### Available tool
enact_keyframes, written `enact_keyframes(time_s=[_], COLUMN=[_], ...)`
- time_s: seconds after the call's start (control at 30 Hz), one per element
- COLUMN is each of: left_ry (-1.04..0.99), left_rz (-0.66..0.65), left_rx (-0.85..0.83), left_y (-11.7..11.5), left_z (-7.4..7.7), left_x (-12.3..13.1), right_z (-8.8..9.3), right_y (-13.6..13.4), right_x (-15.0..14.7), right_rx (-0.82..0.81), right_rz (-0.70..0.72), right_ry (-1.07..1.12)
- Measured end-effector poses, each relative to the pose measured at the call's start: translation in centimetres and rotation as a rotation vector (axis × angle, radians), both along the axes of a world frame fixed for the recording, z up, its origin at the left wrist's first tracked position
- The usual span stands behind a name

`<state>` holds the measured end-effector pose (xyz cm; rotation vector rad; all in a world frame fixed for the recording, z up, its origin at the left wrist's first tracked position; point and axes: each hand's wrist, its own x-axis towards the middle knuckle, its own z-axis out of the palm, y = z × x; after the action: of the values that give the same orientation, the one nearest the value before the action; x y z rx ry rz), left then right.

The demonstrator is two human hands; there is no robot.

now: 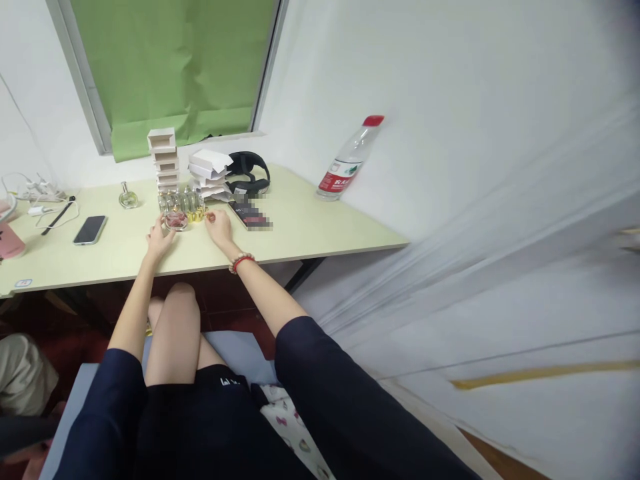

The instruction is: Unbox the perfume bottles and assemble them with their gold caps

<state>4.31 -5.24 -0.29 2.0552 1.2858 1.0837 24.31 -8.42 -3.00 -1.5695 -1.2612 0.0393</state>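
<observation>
My left hand (158, 240) has its thumb and fingers around the near side of a round, flat glass bottle with pink contents (176, 221), low at the desk top. To its right, the fingers of my right hand (220, 230) are pinched together on a small reddish-gold piece (211, 217), too small to name. Directly behind the pink bottle, several small clear glass bottles (183, 199) stand close together. Gold caps (196, 215) show at their front right, between my two hands.
Stacked white open boxes (164, 163) and folded white cartons (210, 167) stand behind the bottles, beside a black headset (249, 175). A dark flat box (250, 215) lies right of my right hand. Further out are a water bottle (343, 167), a phone (91, 230) and a green perfume bottle (129, 197).
</observation>
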Motion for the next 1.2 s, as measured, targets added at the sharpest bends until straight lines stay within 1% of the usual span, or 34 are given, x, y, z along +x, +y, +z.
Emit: enact_keyframes(time_s=[0.1,0.17,0.23,0.37,0.47,0.6,0.73,0.87,0.97,1.1,1.2], left_ry=[-0.117,-0.153,-0.123,-0.032,-0.047,-0.101,-0.119,-0.135,-0.15,-0.128,-0.16], left_rz=[-0.053,-0.099,-0.116,-0.074,-0.065,-0.101,-0.132,-0.187,-0.241,-0.294,-0.323], left_rx=[-0.034,-0.029,-0.02,-0.016,-0.025,-0.034,-0.059,-0.099,-0.113,-0.099,-0.121], left_y=[0.7,0.9,0.7,0.4,0.4,0.3,-0.1,-0.8,-1.3,-1.7,-1.9], left_z=[-0.2,-0.3,-0.3,-0.2,-0.2,-0.1,0.3,0.8,1.0,1.1,1.3], left_x=[-0.2,-0.4,-0.5,-0.3,-0.3,-0.4,-0.5,-0.6,-0.7,-0.7,-0.7], right_z=[0.7,1.1,1.5,1.9,2.2,2.4,2.6,2.7,2.7,2.7,2.7], right_y=[-0.9,-1.4,-1.8,-2.3,-2.5,-2.7,-2.9,-3.0,-2.9,-2.9,-2.9], right_x=[-1.1,-1.8,-2.5,-3.2,-3.8,-5.4,-6.6,-6.6,-6.3,-6.2,-6.2], right_rx=[0.029,0.032,0.034,0.084,0.116,0.152,0.201,0.229,0.219,0.204,0.226], right_rz=[0.045,0.067,0.09,0.136,0.106,0.083,0.076,0.045,0.02,0.042,0.055], right_ry=[-0.094,-0.132,-0.128,-0.058,-0.018,-0.016,0.0,0.001,-0.024,-0.023,-0.003])
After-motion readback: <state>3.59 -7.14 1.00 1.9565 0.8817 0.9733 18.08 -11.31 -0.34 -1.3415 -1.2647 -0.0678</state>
